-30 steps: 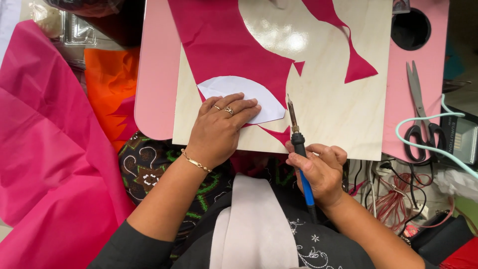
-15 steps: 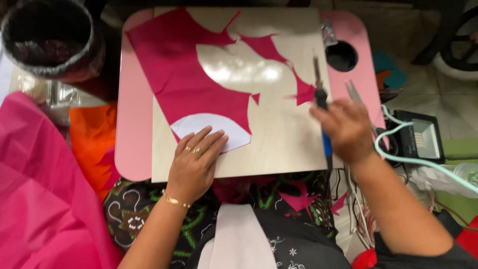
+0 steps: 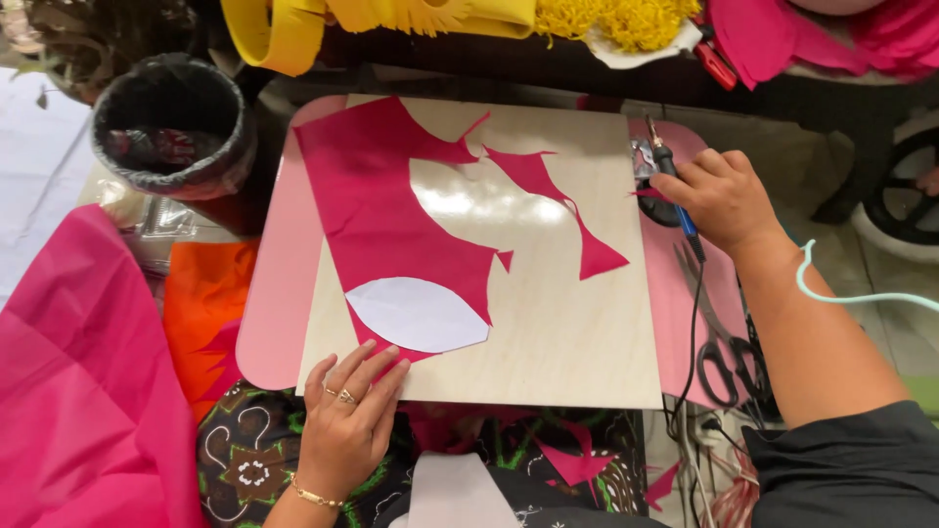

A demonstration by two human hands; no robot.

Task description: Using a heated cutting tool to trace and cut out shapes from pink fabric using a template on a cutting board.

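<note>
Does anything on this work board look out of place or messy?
Mostly tidy. The magenta fabric lies askew on the wooden board, with ragged cut edges. One loose scrap lies apart beside it, and more scraps lie below the board's near edge.

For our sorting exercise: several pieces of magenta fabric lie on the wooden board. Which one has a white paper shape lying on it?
The large magenta piece on the board's left half. The white leaf-shaped paper sits on its lower end; the narrow strip to its right carries nothing.

Tool (image 3: 673, 186) mid-shaft inside right hand (image 3: 724, 198); scissors (image 3: 729, 347) partly behind forearm.
</note>
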